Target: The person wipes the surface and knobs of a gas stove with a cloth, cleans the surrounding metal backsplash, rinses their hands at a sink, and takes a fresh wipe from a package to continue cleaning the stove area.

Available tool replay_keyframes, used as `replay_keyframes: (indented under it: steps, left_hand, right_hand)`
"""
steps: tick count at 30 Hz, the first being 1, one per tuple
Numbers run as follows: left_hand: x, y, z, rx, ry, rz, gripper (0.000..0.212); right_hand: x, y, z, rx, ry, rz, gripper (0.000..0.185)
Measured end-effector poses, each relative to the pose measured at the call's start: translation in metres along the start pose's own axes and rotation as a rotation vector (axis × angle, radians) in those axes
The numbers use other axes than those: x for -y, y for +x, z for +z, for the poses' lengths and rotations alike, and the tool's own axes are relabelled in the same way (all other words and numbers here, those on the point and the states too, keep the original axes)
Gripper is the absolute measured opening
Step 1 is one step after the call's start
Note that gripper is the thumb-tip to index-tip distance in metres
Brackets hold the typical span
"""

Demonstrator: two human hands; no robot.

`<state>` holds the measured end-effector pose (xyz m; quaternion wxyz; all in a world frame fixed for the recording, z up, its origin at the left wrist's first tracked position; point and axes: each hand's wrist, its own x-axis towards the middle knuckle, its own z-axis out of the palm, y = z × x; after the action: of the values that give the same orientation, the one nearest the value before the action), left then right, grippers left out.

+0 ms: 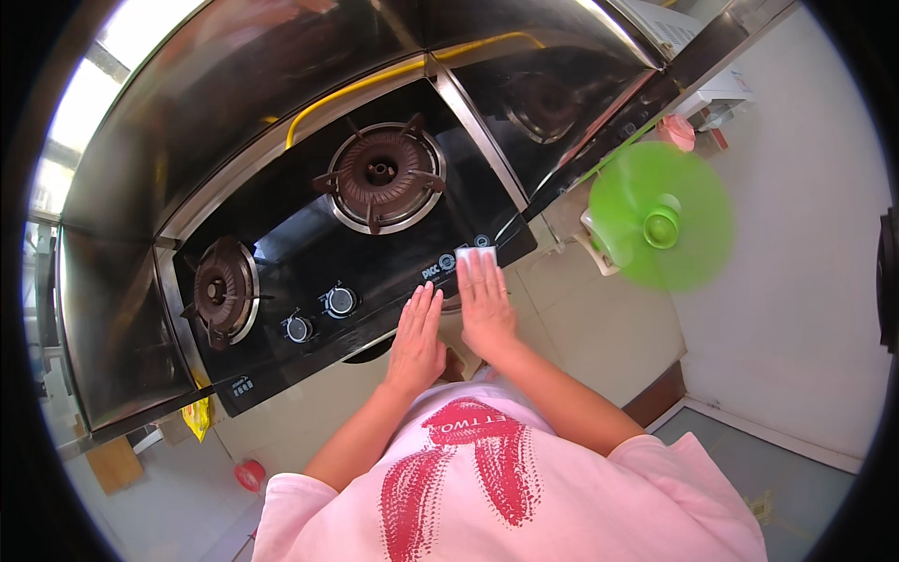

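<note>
A black glass gas cooktop [281, 232] with two burners lies before me. Under the fingertips of my right hand [486, 302] is a small white cloth or tissue [476, 254], pressed flat on the cooktop's front right part, beside printed marks. My left hand [418, 344] rests with straight fingers together at the cooktop's front edge; I see nothing in it. The larger burner [381, 172] sits behind my hands, with the smaller burner [223, 289] at the left. Two round control knobs [341, 301] are left of my left hand.
Dark shiny panels stand behind the cooktop, with a yellow gas hose [351, 88] along them. A green fan [661, 226], its blades blurred, stands at the right near a pink item [676, 132]. A yellow packet [197, 416] hangs near the front left corner.
</note>
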<state>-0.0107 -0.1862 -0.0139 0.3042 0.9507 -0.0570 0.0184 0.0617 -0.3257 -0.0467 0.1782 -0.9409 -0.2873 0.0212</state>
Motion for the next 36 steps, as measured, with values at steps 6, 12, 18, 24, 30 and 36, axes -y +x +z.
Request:
replay_keyframes:
  steps: [6,12,18,24,30,36]
  left_hand:
    - [0.008,-0.01,0.002,-0.125,-0.03,0.001,0.075]
    - [0.009,-0.016,-0.007,-0.086,-0.013,-0.063,0.076]
    - [0.012,-0.02,-0.008,-0.129,-0.052,-0.085,0.078]
    - [0.017,-0.021,-0.01,-0.152,-0.075,-0.083,0.078]
    - [0.018,-0.017,-0.014,-0.109,-0.033,-0.113,0.08]
    - [0.024,-0.003,-0.014,-0.223,-0.102,-0.089,0.081]
  right_hand:
    - [0.031,0.001,0.013,0.052,0.098,-0.206,0.06]
    - [0.004,0.031,-0.003,0.1,-0.012,-0.057,0.08]
    - [0.013,0.032,0.001,0.114,-0.034,-0.149,0.063]
    - [0.029,0.034,0.021,0.096,0.255,-0.382,0.066]
    - [0.009,0.06,0.003,0.082,0.12,-0.187,0.072]
    - [0.033,0.055,0.013,0.177,0.343,-0.369,0.063]
